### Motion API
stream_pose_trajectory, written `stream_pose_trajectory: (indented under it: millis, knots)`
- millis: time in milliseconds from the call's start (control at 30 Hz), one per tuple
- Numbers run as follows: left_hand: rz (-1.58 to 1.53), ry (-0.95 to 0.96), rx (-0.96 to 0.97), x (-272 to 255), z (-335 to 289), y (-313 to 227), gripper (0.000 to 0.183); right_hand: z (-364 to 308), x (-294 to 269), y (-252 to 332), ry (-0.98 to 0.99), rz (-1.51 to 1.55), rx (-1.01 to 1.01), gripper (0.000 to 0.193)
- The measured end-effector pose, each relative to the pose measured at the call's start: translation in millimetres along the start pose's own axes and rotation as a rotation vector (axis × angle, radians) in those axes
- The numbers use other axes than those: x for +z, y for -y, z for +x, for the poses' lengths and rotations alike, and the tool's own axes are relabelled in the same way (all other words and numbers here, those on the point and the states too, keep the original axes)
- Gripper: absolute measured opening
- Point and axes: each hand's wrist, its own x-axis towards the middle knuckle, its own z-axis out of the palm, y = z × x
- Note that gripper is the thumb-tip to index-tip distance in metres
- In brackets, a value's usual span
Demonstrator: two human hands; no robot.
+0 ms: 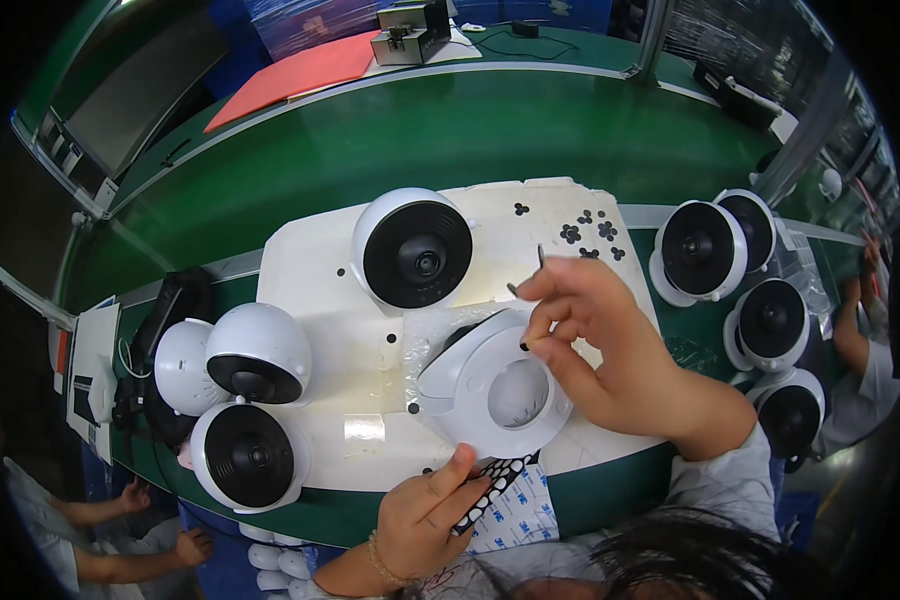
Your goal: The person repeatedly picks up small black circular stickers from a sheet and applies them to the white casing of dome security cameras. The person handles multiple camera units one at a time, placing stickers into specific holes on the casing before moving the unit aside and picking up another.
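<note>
My left hand (418,525) grips a sheet of round black pads (492,490) at the near edge of the board, its index finger stretched toward the base of a white dome camera (470,400). That camera lies tipped on bubble wrap (422,365), its ring-shaped base turned up toward me. My right hand (595,345) hovers over the base, fingers curled, with a small round black pad (525,346) at the thumb tip. Thin dark bits (541,256) stand out by its upper fingers; I cannot tell what they are. A patterned backing paper (520,512) lies beside my left hand.
On the white board (315,250) stands an upright camera (415,250), with black clover-shaped pieces (570,233) at far right. More cameras cluster left (245,455) and right (700,250). A red sheet (300,78) and metal box (410,35) lie behind. Other people's hands (192,546) show at the sides.
</note>
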Motion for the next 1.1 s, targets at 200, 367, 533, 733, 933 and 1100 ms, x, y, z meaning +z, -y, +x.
stream_pose_trajectory:
  millis: [200,367,533,733,933,1100]
  knots:
    - [0.021,0.014,0.001,-2.0,0.0,-0.2,0.044,-2.2,-0.6,9.6,0.021,-0.459,-0.253,0.051]
    - [-0.003,-0.008,0.005,1.4,-3.4,3.2,0.046,3.6,1.6,15.3,-0.042,-0.489,-0.316,0.052]
    - [-0.01,0.032,0.026,-3.8,1.0,1.6,0.048,11.8,16.3,5.5,0.123,-0.177,-0.139,0.051]
    - [0.024,0.006,0.049,-3.9,1.5,1.6,0.049,15.6,19.2,9.5,0.164,-0.188,-0.119,0.051]
    - [0.034,0.001,0.082,-5.6,6.9,-0.6,0.047,8.7,23.6,10.1,0.098,-0.369,-0.207,0.05]
    - [0.047,0.02,0.055,-7.0,10.4,-4.3,0.04,-7.8,25.5,25.2,0.026,-0.877,-0.391,0.039]
